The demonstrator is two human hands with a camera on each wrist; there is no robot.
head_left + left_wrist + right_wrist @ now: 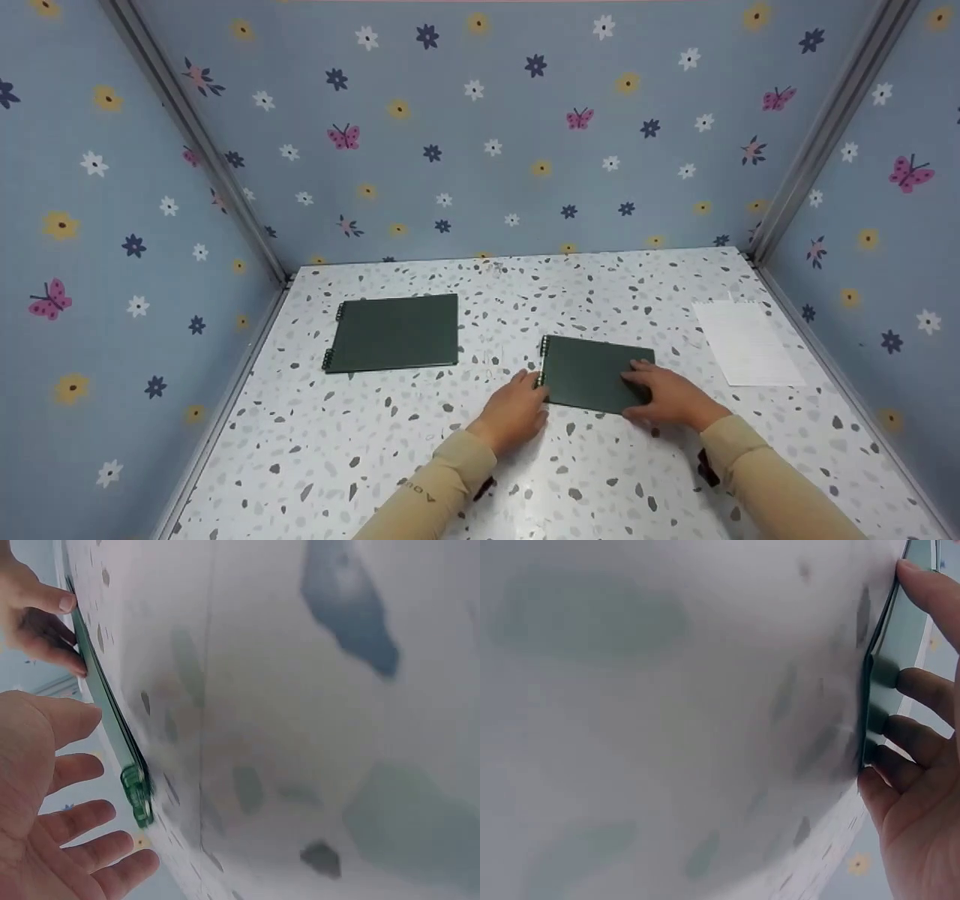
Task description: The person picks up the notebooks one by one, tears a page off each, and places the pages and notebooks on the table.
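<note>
A small dark green notebook (589,373), bound with black rings on its left edge, lies flat on the speckled table between both hands. My right hand (667,394) holds its right end, the thumb at the front edge and the bent fingers on the cover and side edge. In the right wrist view, the thumb (922,585) meets the thin edge of the notebook (900,637). My left hand (514,412) is at the front left corner beside the rings (136,791), its fingers spread and loosely bent, holding nothing.
A larger dark green ring-bound notebook (396,332) lies at the left of the table (360,450). Lined white paper (748,343) with a holed top edge lies at the right. Flower-patterned panels (480,135) enclose the table at the back and both sides.
</note>
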